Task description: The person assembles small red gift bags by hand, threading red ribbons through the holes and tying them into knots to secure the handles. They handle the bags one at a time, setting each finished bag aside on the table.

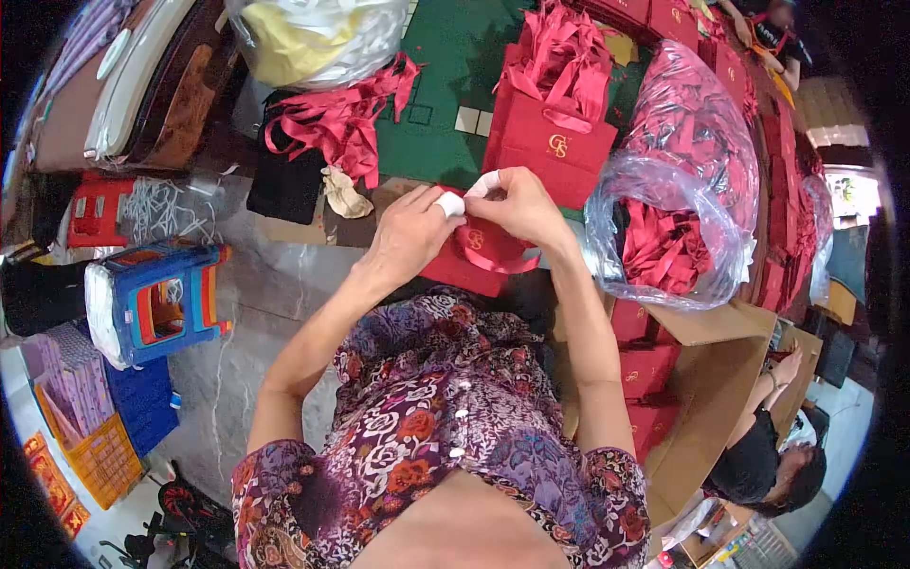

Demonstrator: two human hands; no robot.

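Observation:
My left hand [409, 232] and my right hand [517, 204] meet over a small red gift bag [471, 258] with a gold logo and a red ribbon handle. Both hands pinch the bag's top edge, and white tape wraps a fingertip on each. A stack of larger red bags [555, 142] with the same gold logo and loose ribbon handles lies just beyond my hands on the green tabletop [445, 76].
A clear plastic sack [678, 190] full of red bags lies at the right. A cardboard box [706, 379] holding red bags stands lower right, with another person [768, 455] beside it. Red ribbons [346, 119], a blue stool [156, 303] and crates stand at the left.

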